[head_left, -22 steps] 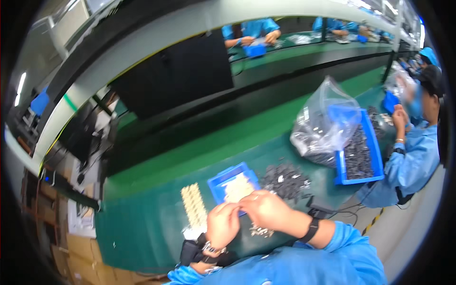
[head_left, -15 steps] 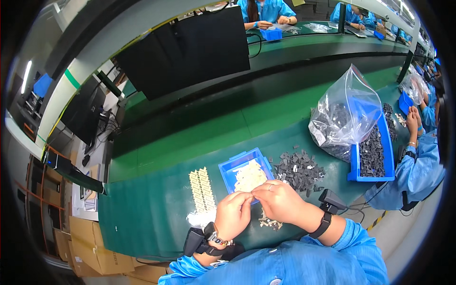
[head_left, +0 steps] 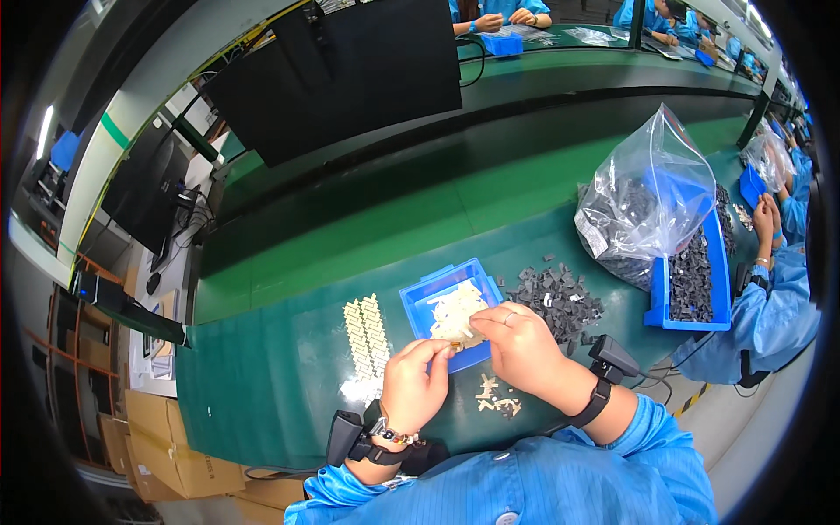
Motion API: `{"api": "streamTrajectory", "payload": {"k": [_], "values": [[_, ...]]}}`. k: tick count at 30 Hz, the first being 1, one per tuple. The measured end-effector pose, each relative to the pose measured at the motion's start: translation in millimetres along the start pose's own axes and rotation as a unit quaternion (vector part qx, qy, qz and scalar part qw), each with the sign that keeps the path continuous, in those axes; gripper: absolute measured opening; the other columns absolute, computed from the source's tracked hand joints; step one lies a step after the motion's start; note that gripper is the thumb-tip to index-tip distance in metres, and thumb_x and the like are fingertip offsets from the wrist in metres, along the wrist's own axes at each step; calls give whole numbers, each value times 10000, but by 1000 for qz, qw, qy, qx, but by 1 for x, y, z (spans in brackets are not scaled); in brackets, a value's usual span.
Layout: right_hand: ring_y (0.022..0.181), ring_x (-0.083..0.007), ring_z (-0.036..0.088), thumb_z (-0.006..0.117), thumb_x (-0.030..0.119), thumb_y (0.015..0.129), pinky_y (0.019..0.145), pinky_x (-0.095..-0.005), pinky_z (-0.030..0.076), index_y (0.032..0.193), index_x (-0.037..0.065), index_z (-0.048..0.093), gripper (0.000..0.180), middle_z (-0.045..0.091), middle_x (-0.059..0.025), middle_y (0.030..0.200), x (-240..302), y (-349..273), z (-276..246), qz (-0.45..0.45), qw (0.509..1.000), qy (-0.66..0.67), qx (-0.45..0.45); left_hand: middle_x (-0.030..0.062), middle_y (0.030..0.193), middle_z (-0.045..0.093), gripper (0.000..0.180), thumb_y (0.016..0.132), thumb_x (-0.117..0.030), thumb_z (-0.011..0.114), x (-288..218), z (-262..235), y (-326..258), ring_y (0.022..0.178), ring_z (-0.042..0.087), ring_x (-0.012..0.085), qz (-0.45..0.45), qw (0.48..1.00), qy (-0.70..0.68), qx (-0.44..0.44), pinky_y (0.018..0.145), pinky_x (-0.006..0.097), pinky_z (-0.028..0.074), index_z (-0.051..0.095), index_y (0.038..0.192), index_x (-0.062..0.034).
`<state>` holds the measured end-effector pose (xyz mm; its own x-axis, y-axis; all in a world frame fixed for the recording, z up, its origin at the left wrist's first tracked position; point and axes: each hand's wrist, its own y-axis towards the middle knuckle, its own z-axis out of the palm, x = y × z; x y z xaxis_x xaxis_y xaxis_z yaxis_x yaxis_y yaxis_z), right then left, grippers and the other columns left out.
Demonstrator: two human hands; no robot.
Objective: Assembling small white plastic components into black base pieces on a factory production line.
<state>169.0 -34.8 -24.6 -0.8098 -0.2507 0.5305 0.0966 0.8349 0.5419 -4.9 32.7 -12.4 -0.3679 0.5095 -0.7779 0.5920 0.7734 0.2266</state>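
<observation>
My left hand pinches a small yellowish-brown piece between thumb and forefinger, over the near edge of a small blue bin. Inside that bin lies a heap of cream-coloured small parts. My right hand is closed in a pinch at the bin's right side, close to the heap; what its fingertips hold, if anything, is too small to make out. The two hands are apart. Left of the bin, cream pieces lie in neat rows on the green table mat.
Right of the bin spreads a pile of small black parts. Beyond it stand a clear plastic bag and a long blue bin of black pieces. Loose beige bits lie near me. A co-worker's sleeve is at the right.
My hands, together before, have separated. The right has moved slightly up and right toward the cream heap; the left has shifted left, with the small piece now showing in its fingers.
</observation>
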Motion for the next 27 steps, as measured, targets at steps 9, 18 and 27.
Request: {"api": "streamTrajectory", "payload": {"k": [9,18,27], "values": [[822,-302,650,637,-28,755,757,-381,523,856,4,674,112,677,-125,887,9,4,-2,22,989,139,50,141,826,702,80,860,-10,626,-6,0,3,764,700,249,27,999,-17,6,675,311,539,693,901,8],[790,-300,633,633,-32,761,724,-369,510,818,10,642,72,648,-120,832,13,0,-2,78,977,197,30,142,834,705,69,816,-10,696,-15,3,-3,746,697,242,65,996,31,-53,675,303,544,707,880,14],[798,-273,642,635,-61,784,721,-358,513,847,1,661,92,659,-112,835,16,-1,-7,85,966,238,58,158,895,701,141,872,4,617,-18,-2,-5,799,696,260,3,996,-84,16,716,316,544,697,985,29]]}}
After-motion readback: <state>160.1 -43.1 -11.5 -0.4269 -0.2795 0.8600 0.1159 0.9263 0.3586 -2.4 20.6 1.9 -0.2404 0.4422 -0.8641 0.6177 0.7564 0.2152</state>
